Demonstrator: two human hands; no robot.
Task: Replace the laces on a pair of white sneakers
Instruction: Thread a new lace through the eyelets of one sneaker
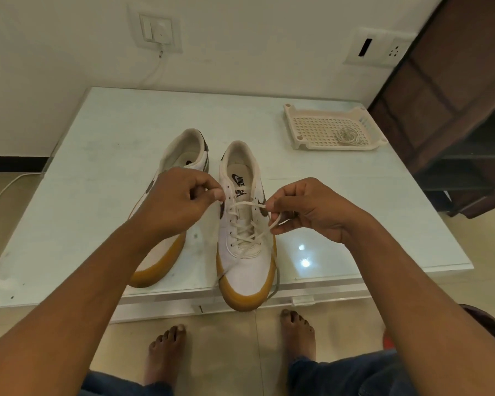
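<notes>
Seen from above, two white sneakers with tan soles stand side by side on a pale glass-topped bench (97,167), toes pointing toward the near edge. The right sneaker (246,270) is the one being worked on. A cream lace (246,205) criss-crosses most of its eyelets, and the work appears to have reached the top rows near the tongue. The left hand (180,200) is curled, thumb and forefinger pinching the lace at the upper left eyelet. The right hand (309,210) is also curled, pinching the lace at the upper right side, with a loose end running through its fingers. Two lace tails trail off the toe toward the near edge of the bench. This shoe looks nearly laced, with tightening and tying left. The left sneaker (183,155) sits just beside it, largely hidden behind the left forearm, so whether it has any lace cannot be told. At the far right of the bench a slotted plastic tray (326,147) holds a small coiled lace (347,135), too faint to say whether it is old or new.
</notes>
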